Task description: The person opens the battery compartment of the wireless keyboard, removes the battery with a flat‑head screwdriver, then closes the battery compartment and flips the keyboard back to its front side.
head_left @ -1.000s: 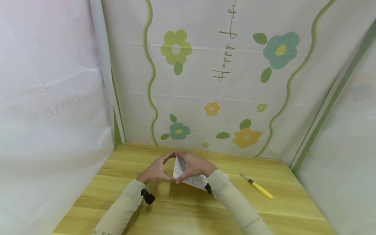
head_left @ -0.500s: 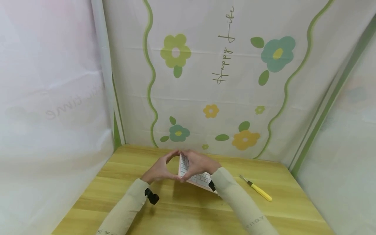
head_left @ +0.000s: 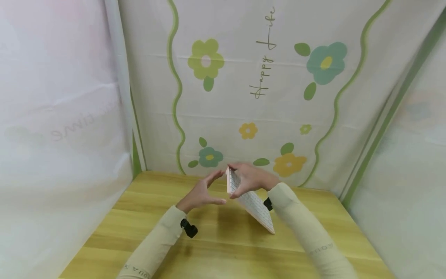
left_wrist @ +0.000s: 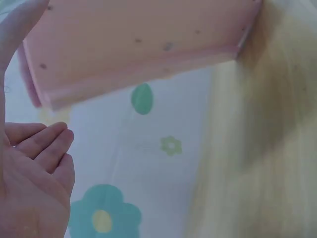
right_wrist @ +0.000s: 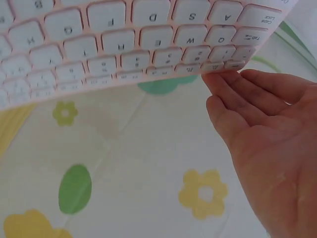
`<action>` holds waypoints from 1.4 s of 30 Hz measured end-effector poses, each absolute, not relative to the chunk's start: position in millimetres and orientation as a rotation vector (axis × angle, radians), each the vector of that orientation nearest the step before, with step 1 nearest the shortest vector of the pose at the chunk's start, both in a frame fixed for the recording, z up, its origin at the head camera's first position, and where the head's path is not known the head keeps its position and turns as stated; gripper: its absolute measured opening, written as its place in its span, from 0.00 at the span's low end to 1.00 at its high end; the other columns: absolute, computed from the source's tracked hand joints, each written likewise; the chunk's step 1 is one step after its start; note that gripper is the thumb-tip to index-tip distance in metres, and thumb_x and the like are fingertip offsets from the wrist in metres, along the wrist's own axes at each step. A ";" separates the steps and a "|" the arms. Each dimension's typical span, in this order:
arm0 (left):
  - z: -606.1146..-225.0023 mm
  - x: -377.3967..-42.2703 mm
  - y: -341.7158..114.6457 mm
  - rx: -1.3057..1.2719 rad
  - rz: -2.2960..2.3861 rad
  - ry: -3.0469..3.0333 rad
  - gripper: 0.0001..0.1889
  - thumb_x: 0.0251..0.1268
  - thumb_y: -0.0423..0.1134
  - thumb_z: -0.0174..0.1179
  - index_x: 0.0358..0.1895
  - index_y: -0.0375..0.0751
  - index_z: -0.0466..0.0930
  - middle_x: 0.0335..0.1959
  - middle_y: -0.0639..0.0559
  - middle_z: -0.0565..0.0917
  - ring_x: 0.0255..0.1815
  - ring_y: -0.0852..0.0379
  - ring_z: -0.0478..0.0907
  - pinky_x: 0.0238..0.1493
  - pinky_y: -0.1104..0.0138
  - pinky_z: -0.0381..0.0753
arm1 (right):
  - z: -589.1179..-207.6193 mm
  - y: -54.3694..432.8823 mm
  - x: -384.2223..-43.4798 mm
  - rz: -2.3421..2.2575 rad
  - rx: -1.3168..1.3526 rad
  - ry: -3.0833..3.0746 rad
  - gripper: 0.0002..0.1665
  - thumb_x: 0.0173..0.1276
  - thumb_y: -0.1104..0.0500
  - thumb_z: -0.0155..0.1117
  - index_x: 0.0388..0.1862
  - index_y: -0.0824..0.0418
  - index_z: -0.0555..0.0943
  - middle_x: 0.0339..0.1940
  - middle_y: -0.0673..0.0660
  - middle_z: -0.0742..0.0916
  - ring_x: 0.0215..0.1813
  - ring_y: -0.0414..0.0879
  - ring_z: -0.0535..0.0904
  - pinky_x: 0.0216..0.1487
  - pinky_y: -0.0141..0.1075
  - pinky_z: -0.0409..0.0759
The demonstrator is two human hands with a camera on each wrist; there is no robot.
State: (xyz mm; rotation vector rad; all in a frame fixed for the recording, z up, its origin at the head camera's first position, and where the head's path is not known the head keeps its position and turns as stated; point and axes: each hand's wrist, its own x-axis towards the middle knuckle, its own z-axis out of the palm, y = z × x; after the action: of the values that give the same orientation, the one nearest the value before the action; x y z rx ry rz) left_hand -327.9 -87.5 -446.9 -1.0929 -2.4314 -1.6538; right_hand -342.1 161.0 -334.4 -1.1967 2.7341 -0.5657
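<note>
A pink keyboard (head_left: 257, 209) with white keys is tilted steeply, its left end raised and its far end slanting down toward the table. My right hand (head_left: 253, 178) grips the raised end between thumb and fingers. Beside that end, my left hand (head_left: 200, 193) is spread in a C shape, with a small gap to the keyboard in the head view. The left wrist view shows the pink underside (left_wrist: 124, 44) with small screws or holes, above the left palm (left_wrist: 34, 183). Facing the right wrist camera are the keys (right_wrist: 114, 44), with the right fingertips at the edge.
A wood-grain table (head_left: 167, 248) lies below both hands. White cloth panels with printed flowers (head_left: 289, 164) stand at the back and along both sides. A black wrist camera (head_left: 189, 228) is strapped at the left sleeve.
The keyboard has risen, shifted right and tilted steeper in my right hand. My left hand has come off its edge. The right sleeve now covers the yellow-handled screwdriver seen earlier.
</note>
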 end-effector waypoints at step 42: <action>-541.5 -322.2 -1.9 -0.952 -1.819 -2.751 0.69 0.52 0.50 0.83 0.88 0.49 0.38 0.89 0.48 0.48 0.89 0.43 0.48 0.86 0.43 0.56 | -319.6 263.2 -336.0 -1.748 -1.008 2.581 0.51 0.65 0.70 0.76 0.84 0.64 0.62 0.83 0.71 0.68 0.82 0.47 0.70 0.78 0.29 0.68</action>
State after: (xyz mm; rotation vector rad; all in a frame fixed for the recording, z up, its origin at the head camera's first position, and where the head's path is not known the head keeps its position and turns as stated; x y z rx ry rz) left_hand -322.2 -1.9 -541.5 -0.9523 -2.7508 -1.8195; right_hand -336.0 263.2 -319.6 -1.0079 2.5810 -1.7485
